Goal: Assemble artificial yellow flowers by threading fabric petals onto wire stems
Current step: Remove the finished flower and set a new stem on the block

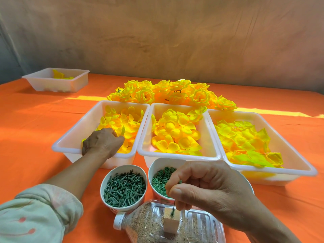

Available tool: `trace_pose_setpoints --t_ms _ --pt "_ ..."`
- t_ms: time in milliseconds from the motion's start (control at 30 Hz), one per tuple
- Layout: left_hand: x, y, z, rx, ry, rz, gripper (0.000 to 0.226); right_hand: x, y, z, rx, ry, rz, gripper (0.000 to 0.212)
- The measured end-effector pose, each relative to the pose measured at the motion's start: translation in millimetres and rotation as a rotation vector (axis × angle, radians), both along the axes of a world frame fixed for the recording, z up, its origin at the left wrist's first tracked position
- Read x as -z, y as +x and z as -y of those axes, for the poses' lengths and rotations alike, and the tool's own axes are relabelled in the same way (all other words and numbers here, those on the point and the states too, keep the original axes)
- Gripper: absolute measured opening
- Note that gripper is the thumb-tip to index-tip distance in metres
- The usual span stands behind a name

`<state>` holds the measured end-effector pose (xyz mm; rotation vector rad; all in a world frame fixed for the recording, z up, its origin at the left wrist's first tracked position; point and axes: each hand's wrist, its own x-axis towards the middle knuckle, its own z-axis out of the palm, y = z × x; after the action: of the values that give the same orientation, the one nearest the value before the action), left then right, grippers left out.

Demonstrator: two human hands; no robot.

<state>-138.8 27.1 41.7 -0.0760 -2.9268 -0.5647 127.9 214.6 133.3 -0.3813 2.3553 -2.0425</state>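
While right hand [210, 188] pinches the stem [174, 206], wire protruding below, left hand [101, 142] grip among petals [128, 123] is hidden.

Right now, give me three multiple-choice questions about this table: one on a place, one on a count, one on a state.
1. Where is the left hand? A in the left tray B raised overhead C out of sight
2. How many cups are there? A one B two C four
3. The right hand is: A flat and empty B pinching a green tube C making an empty fist
A: its fingers curl into that tray's petals. B: one cup holds tubes, one holds rings. B: thumb and finger grip the tube.
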Motion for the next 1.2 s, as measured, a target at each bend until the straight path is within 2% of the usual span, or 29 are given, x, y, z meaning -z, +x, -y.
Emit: trace_pose_setpoints --t_ms 167,367,467,600,733,800,867,933,1067,1133,1200 --pt "2.4 0.2 0.0 -0.029 0.053 -0.037 0.051 1.7 0.9 1.0 0.031 -0.023 -0.016 0.008" --pt "-2.8 1.2 4.4 0.003 0.245 -0.052 0.059 0.8 2.5 -0.5 0.113 -0.117 -0.060 0.013" --pt "-10.3 0.5 8.3 -0.004 0.445 -0.056 0.052 0.0 2.9 -3.3 0.194 -0.095 -0.090 0.010" --pt "-23.5 8.1 11.6 0.014 0.656 -0.158 0.027 0.0 5.5 -4.2 0.246 -0.107 -0.102 0.010" --pt "-42.6 40.2 8.2 0.166 0.831 -0.212 0.013 2.3 8.7 -2.9 0.283 -0.129 -0.103 0.012" --pt "-54.5 66.8 6.3 0.261 0.910 -0.218 0.019 3.2 10.8 -1.1 0.305 -0.126 -0.099 0.014" --pt "-67.2 98.3 4.7 0.364 0.978 -0.194 0.018 3.2 12.7 0.8 0.334 -0.115 -0.101 0.016" --pt "-81.3 131.0 3.3 0.481 1.036 -0.147 0.008 0.6 13.6 3.3 0.351 -0.100 -0.117 0.020" --pt "-109.9 188.5 -3.0 0.740 1.042 -0.049 0.029 -12.1 14.4 13.4 0.346 -0.047 -0.231 0.027" --pt "-117.7 207.4 -7.2 0.796 1.016 -0.023 0.033 -19.1 16.3 20.4 0.353 0.006 -0.332 0.033" --pt "-122.0 219.7 -10.9 0.823 1.004 -0.019 0.032 -23.9 19.0 26.4 0.382 0.140 -0.435 0.039"
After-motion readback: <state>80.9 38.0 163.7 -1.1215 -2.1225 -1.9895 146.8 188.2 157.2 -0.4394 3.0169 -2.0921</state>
